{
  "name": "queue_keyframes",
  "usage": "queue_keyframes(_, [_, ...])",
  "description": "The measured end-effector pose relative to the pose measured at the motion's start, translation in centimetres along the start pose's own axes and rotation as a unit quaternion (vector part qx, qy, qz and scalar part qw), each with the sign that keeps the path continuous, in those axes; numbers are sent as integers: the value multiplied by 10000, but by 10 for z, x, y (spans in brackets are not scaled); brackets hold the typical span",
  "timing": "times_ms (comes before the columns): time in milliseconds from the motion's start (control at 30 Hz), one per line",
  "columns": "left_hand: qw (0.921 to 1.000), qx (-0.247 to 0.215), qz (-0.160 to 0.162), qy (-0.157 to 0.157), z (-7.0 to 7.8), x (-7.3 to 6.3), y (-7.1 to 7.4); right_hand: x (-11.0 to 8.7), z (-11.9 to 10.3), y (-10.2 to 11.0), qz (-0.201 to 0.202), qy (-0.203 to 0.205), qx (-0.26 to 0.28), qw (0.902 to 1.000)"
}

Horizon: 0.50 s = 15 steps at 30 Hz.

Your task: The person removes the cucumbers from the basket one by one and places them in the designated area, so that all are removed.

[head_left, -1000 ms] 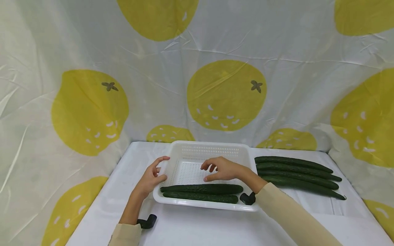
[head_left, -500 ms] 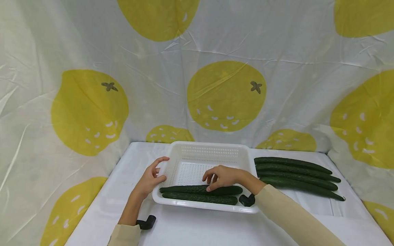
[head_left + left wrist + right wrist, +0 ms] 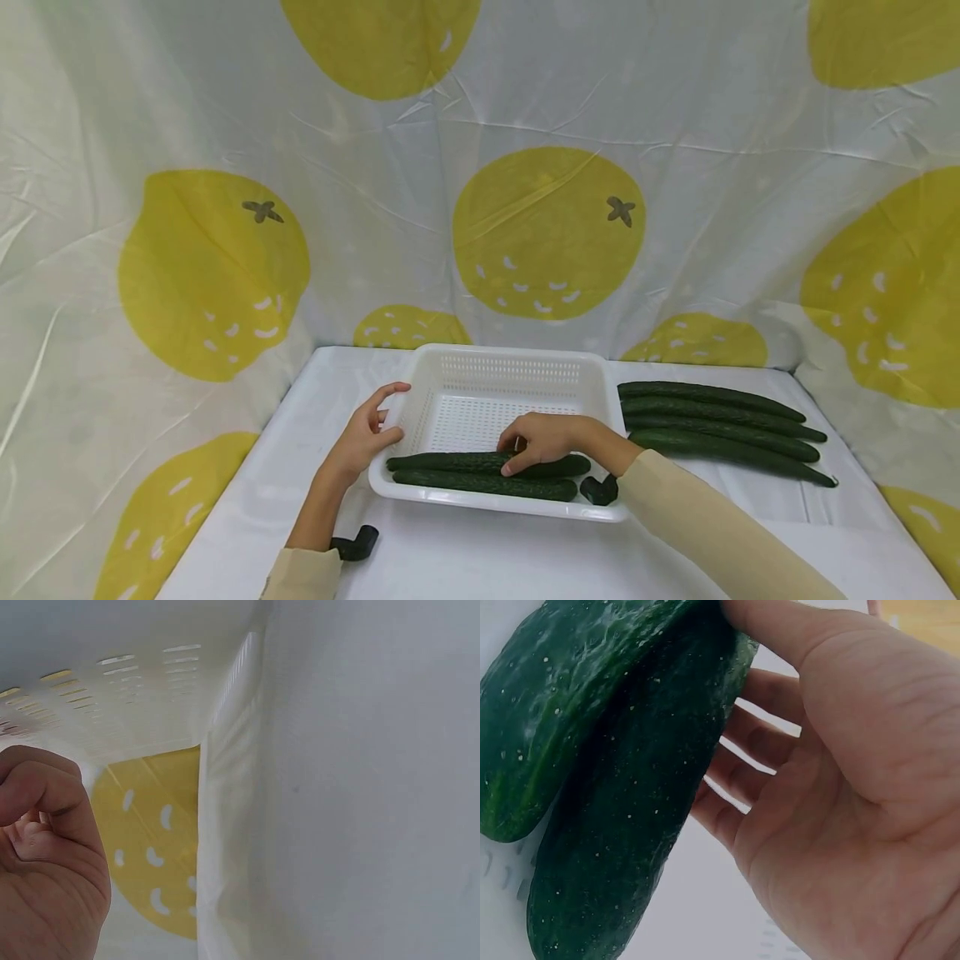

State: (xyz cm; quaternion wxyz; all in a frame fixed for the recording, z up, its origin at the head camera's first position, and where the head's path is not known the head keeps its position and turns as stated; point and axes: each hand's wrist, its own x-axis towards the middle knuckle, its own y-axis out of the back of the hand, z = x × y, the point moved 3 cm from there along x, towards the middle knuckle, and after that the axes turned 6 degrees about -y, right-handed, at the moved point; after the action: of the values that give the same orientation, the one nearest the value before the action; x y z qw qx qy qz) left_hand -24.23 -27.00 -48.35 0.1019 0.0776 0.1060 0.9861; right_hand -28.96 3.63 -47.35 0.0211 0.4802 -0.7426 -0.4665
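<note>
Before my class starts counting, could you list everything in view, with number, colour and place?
Basket: 1, white, on the table
Cucumbers in basket: 2, dark green, along its near side
Loose cucumbers: 4, dark green, right of the basket
Table: 1, white-covered, under everything
Curtain: at least 1, whitish with yellow fruit print, behind and beside the table
Wrist devices: 2, black, one at each wrist
Sleeves: 2, beige, on both arms
Left grip: 1, bare, holding the basket's left rim
Right grip: 1, bare, holding the farther cucumber in the basket
</note>
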Motion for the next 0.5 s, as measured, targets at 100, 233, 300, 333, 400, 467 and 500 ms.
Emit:
queue_keyframes(100, [10000,8,-8,21,-1,-1,0,0,-2,0,-60,-28,-30,10000])
queue_keyframes(233, [10000,18,3,20,-3,-1,1,0,-2,2,43,-46,11,10000])
queue_keyframes(300, [10000,41,-4,-3,-4,0,1,-1,-2,4,174,-30,28,9998])
queue_keyframes(333, [10000,24,-1,-3,-4,1,1,-2,-2,5,234,-29,55,9997])
queue_keyframes(400, [10000,45,8,3,-4,2,1,-4,-1,8,353,17,71,9993])
queue_keyframes(467, [10000,21,2,7,-3,2,1,-7,-2,11,499,57,126,9987])
queue_keyframes(500, [10000,-1,2,23,-3,2,1,-9,-2,13,577,90,187,9981])
